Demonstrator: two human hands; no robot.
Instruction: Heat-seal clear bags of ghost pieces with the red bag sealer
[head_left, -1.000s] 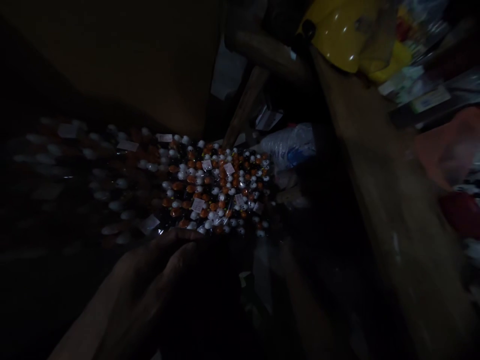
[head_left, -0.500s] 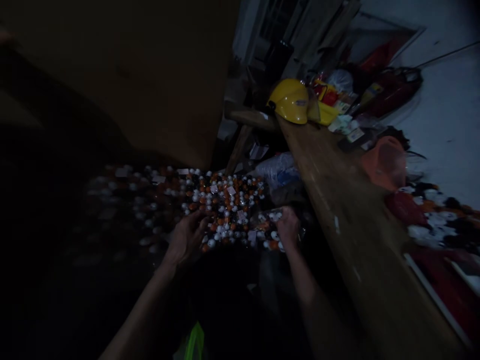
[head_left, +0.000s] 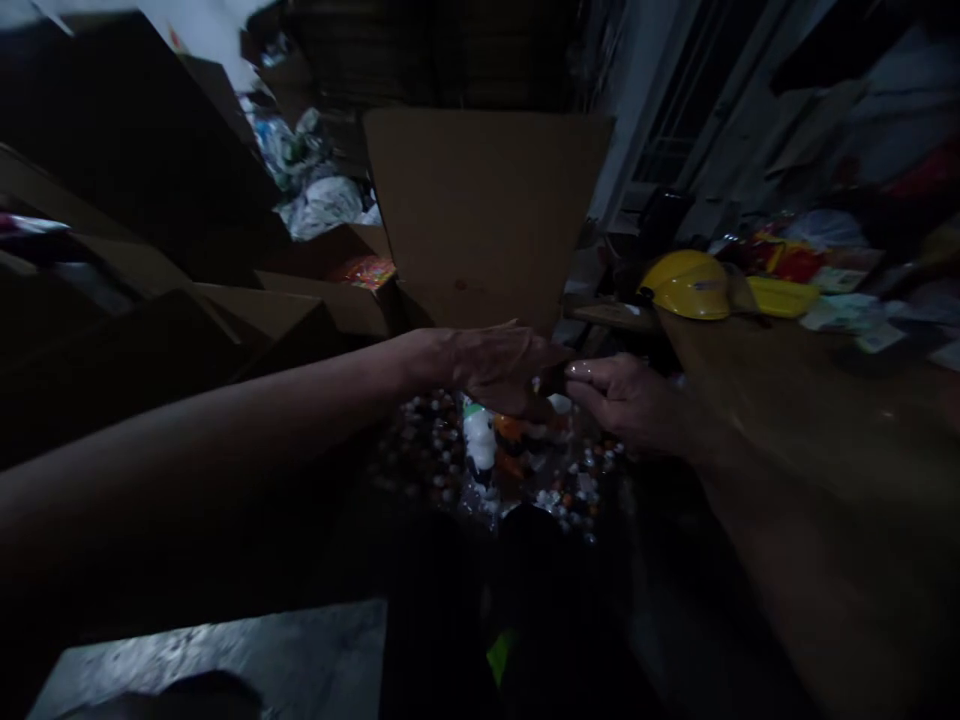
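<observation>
Left hand: fingers closed, lifting a clear packet of beads to free it from the heap.
Right hand: at 3 o'clock of the packet, pinching its top edge to steady it.

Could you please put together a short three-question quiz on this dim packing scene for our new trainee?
1. True or false: the yellow hard hat sits on the wooden table to the right of the hands.
2. What stands upright just behind the left hand? A) a cardboard flap B) a glass door C) a metal ladder
3. What lies under the left hand and the right hand?

Key
1. True.
2. A.
3. A heap of clear packets of orange, white and black beads. The hands meet over it; what they grip is too dark to tell.
</observation>
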